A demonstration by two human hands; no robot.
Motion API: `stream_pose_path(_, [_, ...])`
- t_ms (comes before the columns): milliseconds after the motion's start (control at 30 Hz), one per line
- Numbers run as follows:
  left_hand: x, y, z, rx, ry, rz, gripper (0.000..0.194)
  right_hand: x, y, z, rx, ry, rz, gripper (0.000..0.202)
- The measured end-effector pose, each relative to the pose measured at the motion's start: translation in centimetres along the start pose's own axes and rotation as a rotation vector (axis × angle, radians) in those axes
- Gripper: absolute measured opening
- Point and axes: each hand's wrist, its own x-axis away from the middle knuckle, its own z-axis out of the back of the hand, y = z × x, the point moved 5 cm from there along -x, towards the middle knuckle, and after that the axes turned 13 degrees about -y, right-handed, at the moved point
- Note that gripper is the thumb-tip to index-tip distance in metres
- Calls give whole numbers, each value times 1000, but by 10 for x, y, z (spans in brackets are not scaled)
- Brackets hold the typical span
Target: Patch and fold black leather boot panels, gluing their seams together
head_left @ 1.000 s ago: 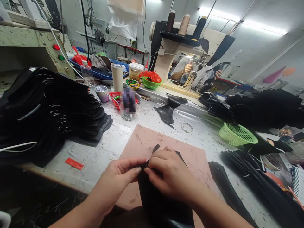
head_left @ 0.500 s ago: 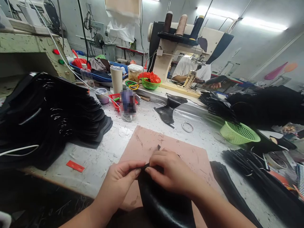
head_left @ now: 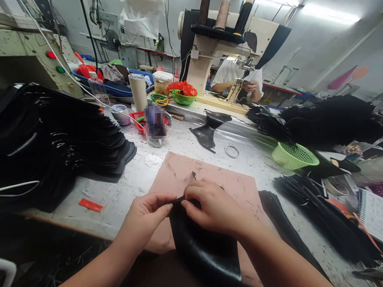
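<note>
Both my hands pinch the top edge of a black leather piece (head_left: 203,251) that curls down toward me over the pink cutting mat (head_left: 179,175). My left hand (head_left: 148,217) grips the edge between thumb and forefinger from the left. My right hand (head_left: 214,207) covers the piece's upper part and pinches the same edge, fingertips almost touching the left ones. A thin black strip sticks up just above my right hand.
A tall stack of black cut pieces (head_left: 56,143) fills the left. More black strips (head_left: 323,211) and a green basket (head_left: 295,156) lie at the right. A loose black piece (head_left: 209,133), a ring (head_left: 232,151), cups and a red tray sit behind. A person works at a sewing machine (head_left: 236,75) beyond.
The black piece has curled further and slid a little toward me in my hands. The view shifted slightly. The person at the machine brought both hands to the needle.
</note>
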Motion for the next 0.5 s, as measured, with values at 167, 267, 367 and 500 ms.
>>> stream_pose_path(167, [-2,6,0,-8,-69,-25,12,1,-1,2,19,-5,0,17])
stream_pose_path(267, [-8,16,-1,-76,-192,-20,23,2,-6,5,65,14,36,15])
stream_pose_path(367, [-14,24,0,-268,-284,48,16,3,-10,7,106,12,50,15])
stream_pose_path(500, [-18,32,1,-449,-332,92,14,5,-9,11,100,-34,29,12])
